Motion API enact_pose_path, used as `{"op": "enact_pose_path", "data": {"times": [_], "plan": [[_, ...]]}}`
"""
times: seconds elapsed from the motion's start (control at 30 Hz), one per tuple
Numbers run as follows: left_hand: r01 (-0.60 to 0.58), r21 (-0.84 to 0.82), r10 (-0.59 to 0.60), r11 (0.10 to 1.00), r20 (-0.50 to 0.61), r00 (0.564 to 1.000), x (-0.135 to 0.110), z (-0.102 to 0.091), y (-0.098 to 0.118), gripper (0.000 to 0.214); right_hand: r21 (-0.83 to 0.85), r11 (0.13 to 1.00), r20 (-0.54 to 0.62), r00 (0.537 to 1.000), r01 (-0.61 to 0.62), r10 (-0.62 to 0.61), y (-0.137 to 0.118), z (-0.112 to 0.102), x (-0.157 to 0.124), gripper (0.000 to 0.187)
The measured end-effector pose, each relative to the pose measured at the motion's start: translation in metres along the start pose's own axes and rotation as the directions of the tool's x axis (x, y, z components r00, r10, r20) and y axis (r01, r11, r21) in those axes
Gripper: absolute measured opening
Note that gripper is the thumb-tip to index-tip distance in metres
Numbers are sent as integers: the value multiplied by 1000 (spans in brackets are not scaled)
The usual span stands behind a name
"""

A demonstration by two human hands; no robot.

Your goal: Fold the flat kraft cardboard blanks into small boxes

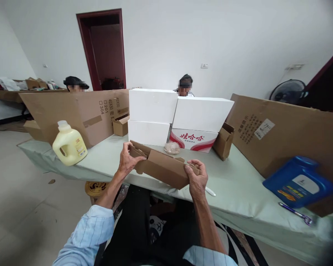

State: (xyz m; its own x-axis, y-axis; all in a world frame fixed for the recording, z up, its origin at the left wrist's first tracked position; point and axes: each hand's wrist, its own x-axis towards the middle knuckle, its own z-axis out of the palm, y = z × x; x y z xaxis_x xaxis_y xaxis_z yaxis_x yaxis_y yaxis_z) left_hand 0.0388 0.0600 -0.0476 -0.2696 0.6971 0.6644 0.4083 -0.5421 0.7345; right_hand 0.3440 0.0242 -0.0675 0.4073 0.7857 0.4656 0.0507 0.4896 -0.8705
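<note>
A long brown cardboard box [166, 167] is held between my two hands over the table's front edge, tilted down to the right. My left hand [128, 159] grips its left end, the thumb along the near side by the folded flaps. At the right end, my right hand [197, 177] is closed on the box with the thumb on the near face. Loose flaps show along its edges. Just behind it lies a small clear bag [172, 147] with pale contents. A white slim object [210, 191] rests beside my right hand.
White boxes [152, 105] stand stacked ahead, flanked by large cardboard sheets [94, 114]. A yellow jug [69, 144] is at left; a blue bottle [299, 181] and a purple-handled tool [295, 213] are at right. Two people [185, 87] sit beyond. A stool [96, 187] stands below.
</note>
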Motion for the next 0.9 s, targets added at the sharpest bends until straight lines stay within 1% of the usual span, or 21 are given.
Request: {"op": "enact_pose_path", "data": {"times": [0.1, 0.17, 0.23, 0.33, 0.4, 0.47, 0.53, 0.6, 0.7, 0.73, 0.77, 0.8, 0.83, 0.9], "plan": [[13, 41, -10, 999, -76, 997, 2, 11, 6, 73, -7, 1000, 53, 998, -23, 23, 10, -6, -7, 58], [24, 68, -17, 997, -99, 995, 4, 16, 10, 75, -36, 998, 134, 989, -59, 63, 16, -12, -12, 54], [34, 94, -22, 995, -130, 991, 7, 20, 15, 79, -63, 996, 240, 967, -70, 83, 18, -18, -15, 49], [39, 116, -18, 992, -173, 985, 14, 25, 19, 92, -133, 991, 383, 921, -13, 63, 11, -24, -21, 40], [24, 132, -2, 991, -168, 986, 20, 27, 22, 99, -191, 980, 455, 890, 51, 42, 5, -27, -27, 34], [-3, 159, 28, 987, -153, 988, 28, 29, 26, 100, -242, 965, 500, 865, 101, 34, 0, -27, -35, 31], [-27, 180, 53, 983, -141, 989, 36, 33, 29, 98, -273, 955, 504, 863, 116, 39, -3, -26, -45, 35], [-21, 176, 41, 984, -109, 993, 45, 37, 31, 93, -271, 959, 491, 869, 83, 63, -6, -26, -55, 43], [13, 159, -10, 987, -21, 1000, 55, 44, 31, 70, -236, 972, 505, 851, -25, 144, -17, -35, -64, 53], [10, 167, -11, 986, 3, 1000, 58, 45, 30, 62, -235, 971, 505, 847, -51, 166, -21, -41, -64, 55], [-5, 184, 1, 983, 23, 1000, 60, 47, 27, 55, -244, 968, 490, 854, -59, 176, -26, -48, -62, 57], [-28, 207, 20, 978, 38, 999, 61, 48, 23, 51, -264, 963, 455, 874, -50, 170, -31, -57, -59, 59], [-52, 233, 40, 971, 55, 998, 60, 48, 17, 47, -294, 955, 398, 905, -30, 150, -36, -67, -55, 60], [-88, 282, 58, 955, 111, 992, 54, 48, 3, 40, -377, 926, 233, 968, 7, 88, -42, -90, -42, 62]]}}
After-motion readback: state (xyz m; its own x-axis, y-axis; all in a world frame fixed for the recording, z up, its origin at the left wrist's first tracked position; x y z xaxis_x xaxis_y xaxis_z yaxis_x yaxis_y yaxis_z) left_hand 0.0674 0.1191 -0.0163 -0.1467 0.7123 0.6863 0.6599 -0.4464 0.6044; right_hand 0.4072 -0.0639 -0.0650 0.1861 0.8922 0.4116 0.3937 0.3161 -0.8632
